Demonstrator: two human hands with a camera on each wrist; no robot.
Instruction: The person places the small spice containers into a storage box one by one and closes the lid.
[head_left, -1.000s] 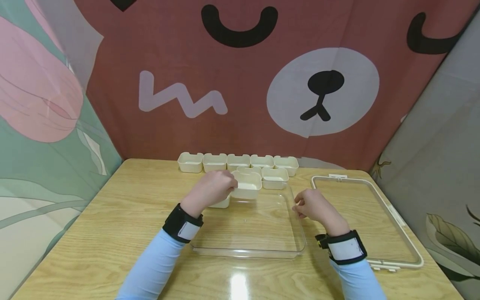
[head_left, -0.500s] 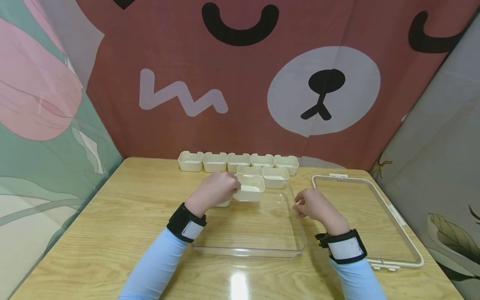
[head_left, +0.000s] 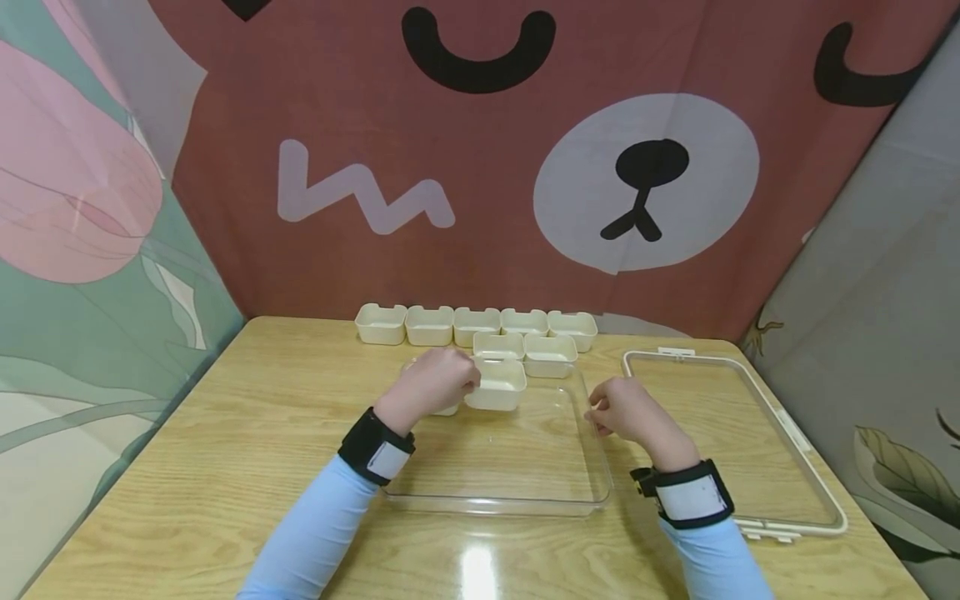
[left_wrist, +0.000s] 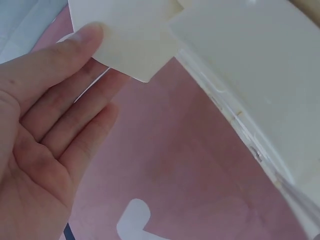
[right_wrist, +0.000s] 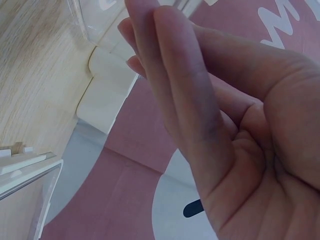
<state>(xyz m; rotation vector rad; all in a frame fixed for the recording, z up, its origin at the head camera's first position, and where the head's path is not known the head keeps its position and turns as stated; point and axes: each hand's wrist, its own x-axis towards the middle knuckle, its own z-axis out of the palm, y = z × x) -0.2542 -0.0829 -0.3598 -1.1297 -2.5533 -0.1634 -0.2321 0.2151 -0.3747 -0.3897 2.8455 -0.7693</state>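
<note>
While the left hand (head_left: 435,385) grips a small cream plastic cup (head_left: 497,387) by its rim at the clear plastic tray's (head_left: 525,492) 12 o'clock edge, one more cup (head_left: 447,407) shows behind that hand. Seven cream cups (head_left: 477,325) wait on the wooden table (head_left: 225,450) beyond. The right hand (head_left: 628,412), at 3 o'clock, has fingers curled at the tray rim; grip uncertain. By my judgement, loading has barely begun. No writing is readable.
</note>
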